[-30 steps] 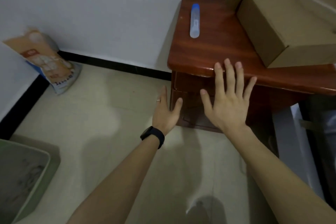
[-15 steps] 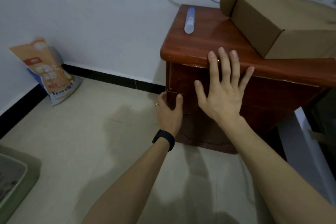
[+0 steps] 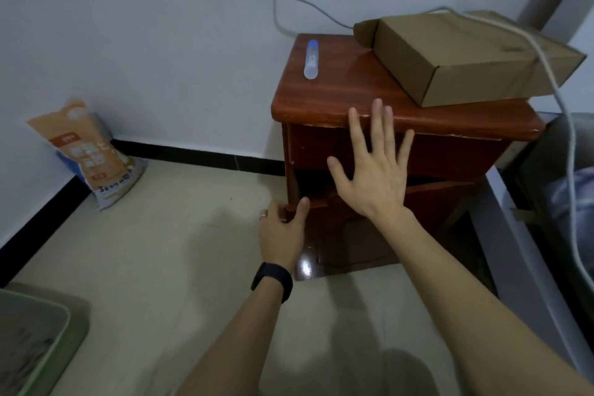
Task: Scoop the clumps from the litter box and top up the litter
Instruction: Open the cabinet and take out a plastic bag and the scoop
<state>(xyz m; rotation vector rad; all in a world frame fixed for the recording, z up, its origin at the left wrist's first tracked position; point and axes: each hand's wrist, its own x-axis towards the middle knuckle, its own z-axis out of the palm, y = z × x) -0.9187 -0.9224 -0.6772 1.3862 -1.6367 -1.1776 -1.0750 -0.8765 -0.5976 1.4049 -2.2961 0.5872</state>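
The left hand (image 3: 281,231) gripped a corner of the nightstand (image 3: 337,96) door (image 3: 353,235). The right hand (image 3: 376,177) was open, fingers spread, by the drawer (image 3: 450,154).

Nightstand (image 3: 337,96): we see red-brown wood under glossy varnish.
Box (image 3: 450,55): matt brown cardboard.
Litter bag (image 3: 93,157): we take it for printed plastic, faintly shiny.
Litter box (image 3: 78,325): smooth green plastic.
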